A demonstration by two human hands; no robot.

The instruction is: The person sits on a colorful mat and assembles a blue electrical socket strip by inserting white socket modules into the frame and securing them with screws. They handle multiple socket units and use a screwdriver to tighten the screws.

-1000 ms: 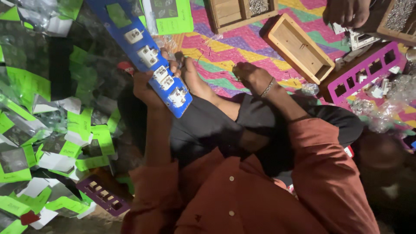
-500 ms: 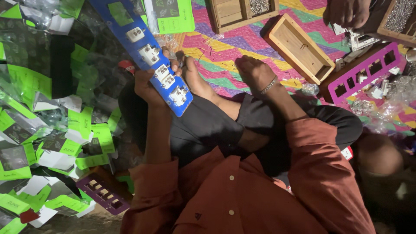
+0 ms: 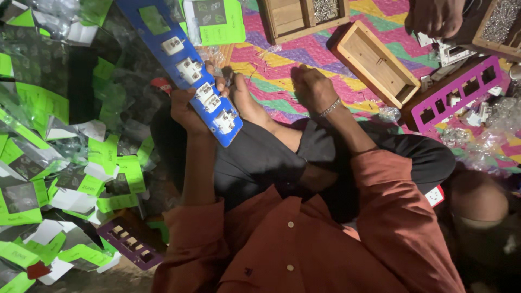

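My left hand [image 3: 187, 108] grips the near end of a long blue switch panel [image 3: 182, 59] that slants up to the left and carries several white sockets. The panel's lower end lies by my bare foot [image 3: 247, 103]. My right hand [image 3: 312, 87], with a metal bracelet on its wrist, rests knuckles-up on the colourful zigzag mat [image 3: 277, 87], fingers curled down and bunched. Whatever is under the fingertips is hidden. I sit cross-legged in dark trousers and a rust-red shirt.
A heap of green-and-clear packets [image 3: 59, 179] covers the left. A purple panel [image 3: 133, 244] lies at lower left. Ahead are an empty wooden tray [image 3: 374, 62], a wooden box of screws [image 3: 304, 16], a magenta panel [image 3: 461, 92] and another person's hand [image 3: 434, 16].
My right hand has shifted slightly left and forward on the mat. The blue panel has barely moved in my left hand.
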